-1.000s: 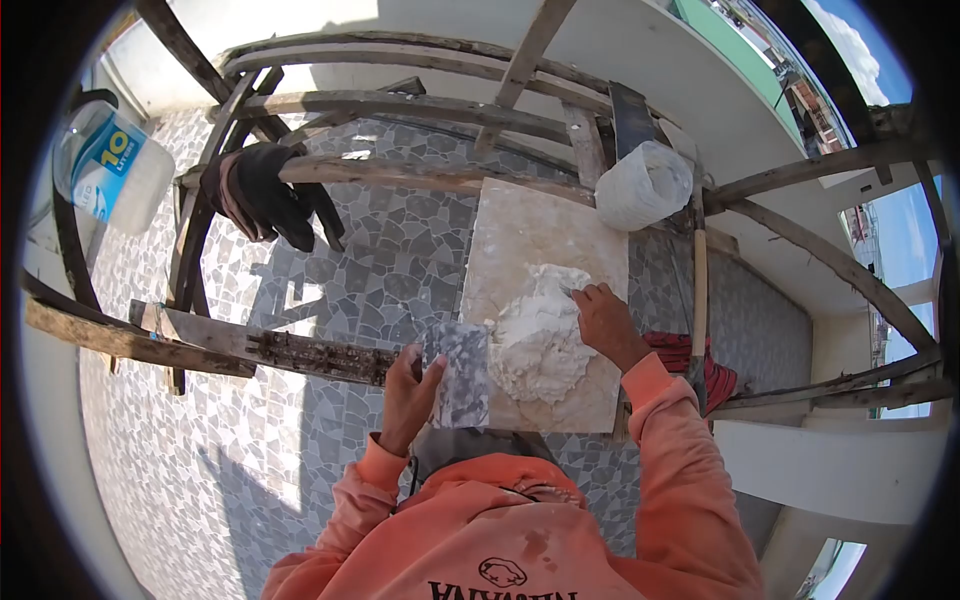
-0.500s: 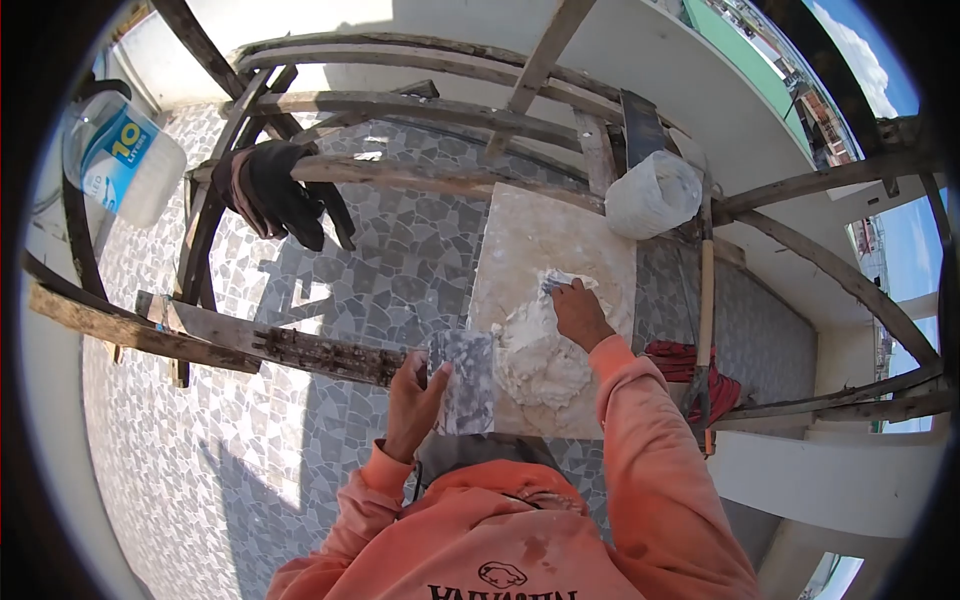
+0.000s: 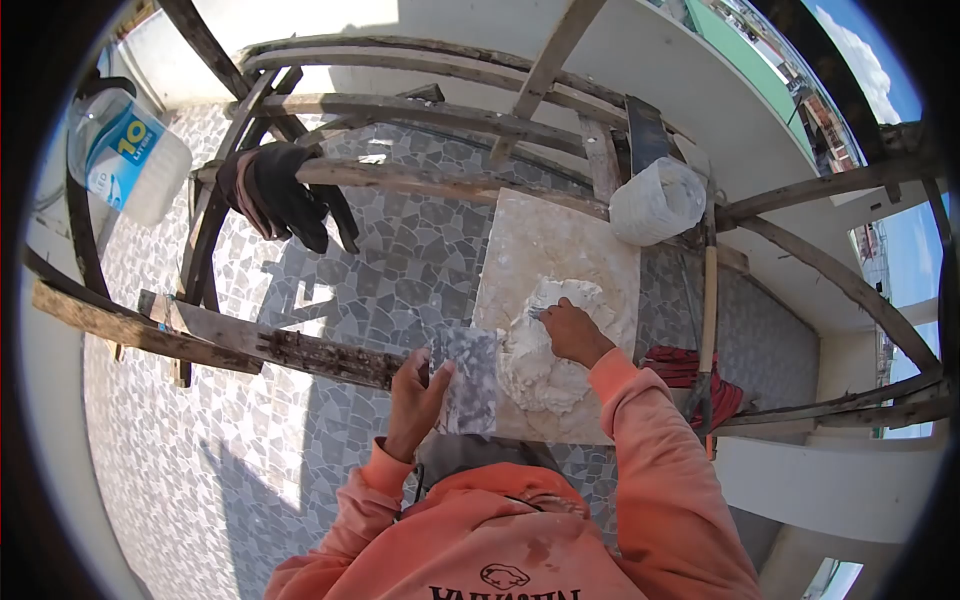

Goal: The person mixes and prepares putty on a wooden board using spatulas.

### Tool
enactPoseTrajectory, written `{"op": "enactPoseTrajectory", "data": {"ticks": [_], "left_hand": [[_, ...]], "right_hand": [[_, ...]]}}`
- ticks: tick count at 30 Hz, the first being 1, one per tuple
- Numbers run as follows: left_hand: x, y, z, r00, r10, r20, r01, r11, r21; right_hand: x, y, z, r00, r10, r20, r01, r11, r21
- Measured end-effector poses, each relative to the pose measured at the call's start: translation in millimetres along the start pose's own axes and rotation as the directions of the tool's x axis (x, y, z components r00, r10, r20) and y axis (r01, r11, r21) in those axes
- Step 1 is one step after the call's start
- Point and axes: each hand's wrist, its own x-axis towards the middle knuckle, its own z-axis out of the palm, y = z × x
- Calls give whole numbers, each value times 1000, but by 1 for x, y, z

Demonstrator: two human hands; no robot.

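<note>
A flat rectangular metal plate [image 3: 470,385], smeared with white paste, is gripped at its left side by my left hand [image 3: 412,405]. My right hand [image 3: 577,332] is closed around a small scraper [image 3: 537,312], mostly hidden by my fingers. The scraper's visible end touches a mound of wet white paste [image 3: 548,370]. This mound is spread over a pale board [image 3: 515,230] in front of me, to the right of the plate. The plate's right edge is close beside the paste.
A white bucket [image 3: 655,203] stands at the board's far right corner. Wooden scaffold beams [image 3: 410,175] surround me, dark gloves or cloth [image 3: 285,195] draped over one. A long wooden handle [image 3: 708,300] and red cloth [image 3: 725,400] are at right; a large plastic water container [image 3: 130,155] is far left.
My right hand has drawn the scraper nearer to me and slightly left across the paste, whose far part now looks smoother. My left hand and the plate have barely moved.
</note>
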Motion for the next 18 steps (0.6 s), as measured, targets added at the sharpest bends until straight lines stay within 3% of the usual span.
{"op": "enactPoseTrajectory", "data": {"ticks": [4, 7, 8, 11, 15, 18], "left_hand": [[1, 3, 1, 1000, 13, 6, -13, 1000, -24], [4, -11, 2, 1000, 27, 14, -27, 1000, -4], [5, -12, 1, 999, 26, 18, -26, 1000, 1], [4, -11, -1, 1000, 20, 3, -20, 1000, -2], [8, -5, 2, 1000, 16, 16, -16, 1000, -5], [8, 4, 0, 1000, 24, 18, -25, 999, 43]], "right_hand": [[-1, 11, -21, 980, 115, -163, -132, 986, -99], [-3, -4, 18, 997, -1, -79, -5, 997, -72], [-9, -8, 30, 996, -35, -79, 22, 987, -162], [-27, -7, -15, 1000, -25, 0, 24, 992, -122], [-28, -18, -4, 986, -64, -151, 22, 966, -259], [-37, -24, 5, 996, -93, 2, 90, 965, -247]]}}
